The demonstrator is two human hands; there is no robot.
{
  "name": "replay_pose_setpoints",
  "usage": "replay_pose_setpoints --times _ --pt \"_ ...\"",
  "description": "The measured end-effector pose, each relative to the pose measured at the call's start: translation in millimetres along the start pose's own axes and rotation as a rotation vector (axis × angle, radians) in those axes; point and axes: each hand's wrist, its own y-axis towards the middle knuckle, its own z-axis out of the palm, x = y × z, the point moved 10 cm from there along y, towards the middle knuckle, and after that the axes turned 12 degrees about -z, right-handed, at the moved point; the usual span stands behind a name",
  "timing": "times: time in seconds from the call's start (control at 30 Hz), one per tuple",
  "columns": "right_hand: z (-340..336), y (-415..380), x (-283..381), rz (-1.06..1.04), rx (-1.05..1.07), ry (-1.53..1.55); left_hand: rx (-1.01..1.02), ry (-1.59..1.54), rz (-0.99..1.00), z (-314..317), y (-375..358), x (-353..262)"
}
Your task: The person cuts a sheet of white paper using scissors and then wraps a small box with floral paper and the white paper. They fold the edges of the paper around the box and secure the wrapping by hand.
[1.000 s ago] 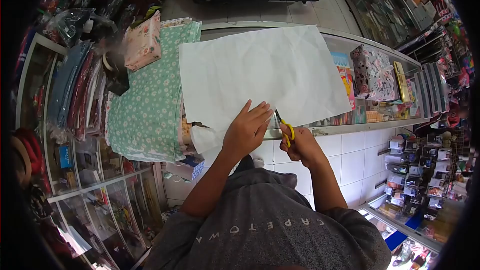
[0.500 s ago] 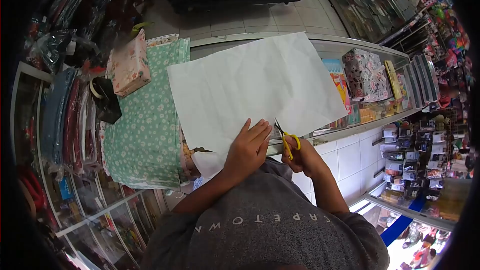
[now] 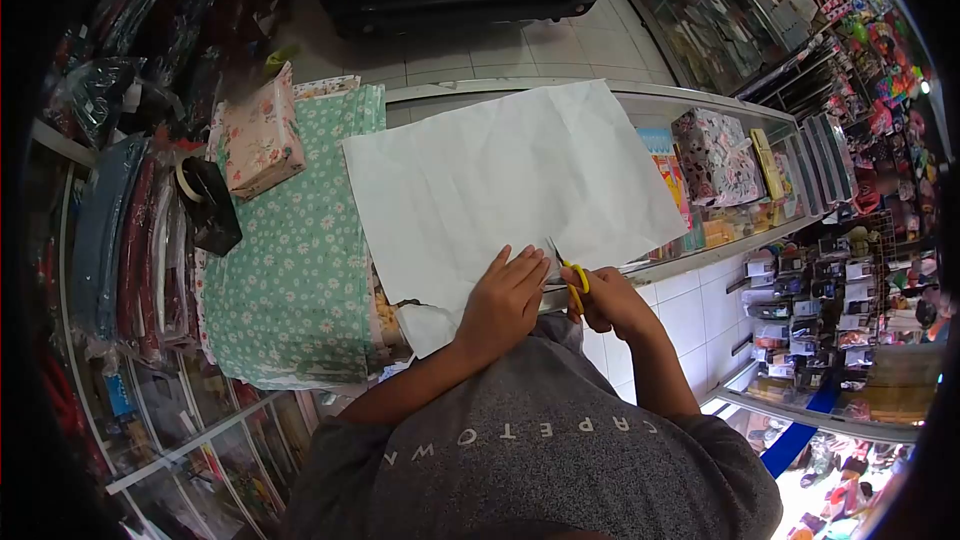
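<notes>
Lower-right glare, dark fisheye-curved edges

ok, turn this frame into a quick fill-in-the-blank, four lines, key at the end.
1. The person holds the scissors in the ____ hand.
2. The other hand rests on a large sheet coloured ____.
3. In the picture, the pink flowered box is to the ____ of that sheet.
4. The body of the tape dispenser near the box is coloured ____.

Missing words: right; white; left; black.

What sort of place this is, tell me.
Probably a gift or stationery shop, judging by the glass display counter, the pink floral box and the rack of small packaged goods.
</notes>
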Motion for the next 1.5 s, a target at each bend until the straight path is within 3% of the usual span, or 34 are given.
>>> replay_pose_setpoints --times 0.83,1.23,1.33,1.4,1.5 --pt "-3 16 -6 -0.035 0.091 0.075 0.001 0.216 0.093 7 -2 -14" --pt "3 13 -5 -0.112 0.164 0.135 0.011 0.172 0.058 8 0 -11" --pt "0 12 -11 -0.061 0.128 0.177 0.1 0.113 0.005 7 0 -12" --pt "-2 10 -15 -0.028 0.111 0.098 0.206 0.407 -0.064 11 0 -20" --pt "-1 10 -15 -0.062 0.119 0.076 0.28 0.534 -0.197 7 -1 -23"
